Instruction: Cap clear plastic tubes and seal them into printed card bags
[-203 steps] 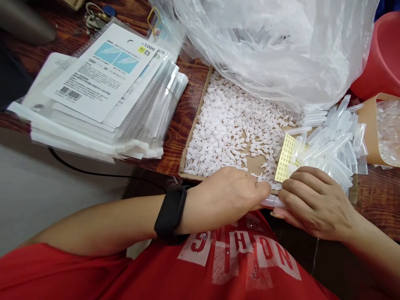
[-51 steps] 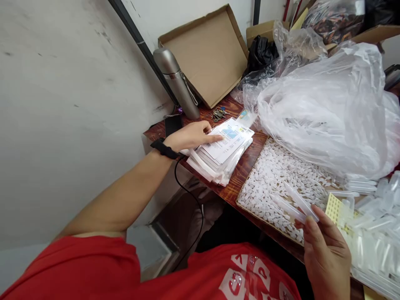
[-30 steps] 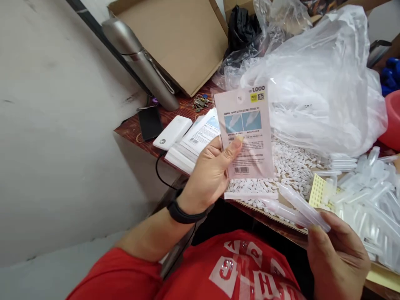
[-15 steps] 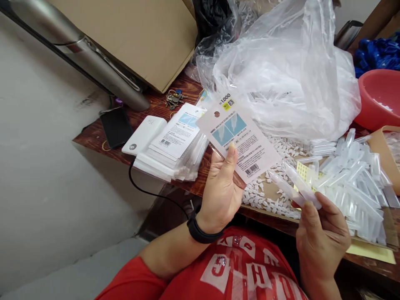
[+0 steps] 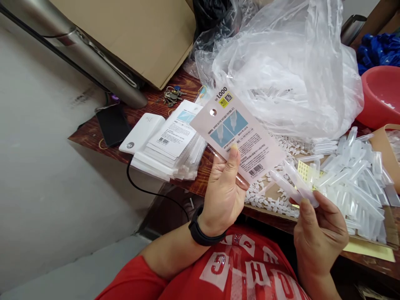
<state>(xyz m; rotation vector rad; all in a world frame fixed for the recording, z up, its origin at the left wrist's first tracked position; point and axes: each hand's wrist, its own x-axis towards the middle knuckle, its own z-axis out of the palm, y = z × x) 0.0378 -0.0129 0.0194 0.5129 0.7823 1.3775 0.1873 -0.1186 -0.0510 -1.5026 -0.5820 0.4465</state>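
Observation:
My left hand (image 5: 225, 187) grips a printed blister package (image 5: 239, 137), its back card with blue pictures and a barcode facing me and my thumb across it. In my right hand (image 5: 320, 233), two translucent plastic tubes (image 5: 295, 185) are pinched between thumb and fingers. Their far ends are at the package's lower right edge; whether they touch or enter it I cannot tell. Below and beyond them, many small white nozzle tips (image 5: 271, 200) lie spread on cardboard. A heap of similar clear tubes (image 5: 353, 179) lies to the right of my right hand.
A stack of packages (image 5: 171, 146) sits at left beside a white power bank (image 5: 142, 131), a dark phone (image 5: 112, 125) and keys (image 5: 173, 96). Behind are a large clear plastic bag (image 5: 281, 75) and a cardboard box (image 5: 134, 37). A red basin (image 5: 379, 98) stands at far right.
The package in my left hand has shifted slightly and sits nearer the tube ends. My right hand has moved a little left with the two tubes. The view has shifted slightly.

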